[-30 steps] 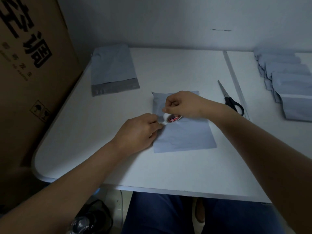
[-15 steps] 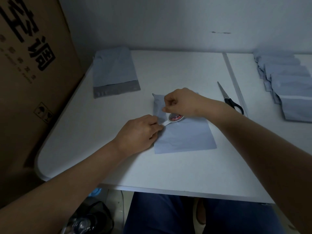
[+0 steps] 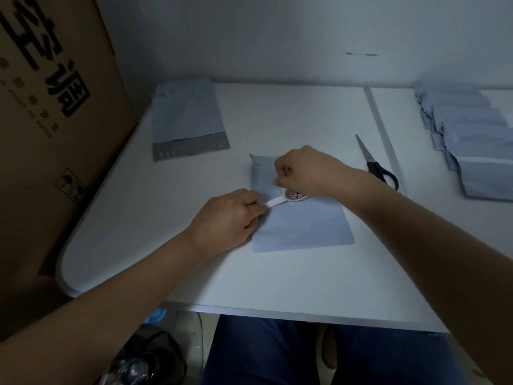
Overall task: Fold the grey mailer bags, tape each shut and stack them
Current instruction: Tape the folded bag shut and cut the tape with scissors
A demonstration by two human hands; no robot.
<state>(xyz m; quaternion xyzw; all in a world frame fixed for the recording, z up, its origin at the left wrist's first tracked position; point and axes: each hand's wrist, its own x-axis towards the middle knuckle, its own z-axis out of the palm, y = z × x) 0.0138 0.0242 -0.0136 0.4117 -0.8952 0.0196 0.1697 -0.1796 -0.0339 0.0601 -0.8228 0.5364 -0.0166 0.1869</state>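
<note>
My right hand has its fingers curled over the tape roll, holding it down on the folded bag. My left hand pinches the free end of the tape strip between thumb and fingers, so the strip runs taut from one grip to the other, the left grip sitting just off the bag's left edge. The roll shows a red and white label in its core, and it rests near the bag's upper middle.

Under both grips the bag lies flat on the white counter, its top edge folded over and slightly puffed beyond my right knuckles. The lower half of the bag stretches toward me, bare and smooth.

To the right of the right grip, black-handled scissors lie on the counter with the blades pointing away from me, beside a seam in the surface. Further right, a row of finished bags overlaps like shingles near the counter's edge. Beyond the left grip, an unfolded bag lies flat with its darker adhesive strip toward me. A large cardboard box with black printed characters stands against the counter's left side. Below the near edge I see my legs in dark blue trousers.
</note>
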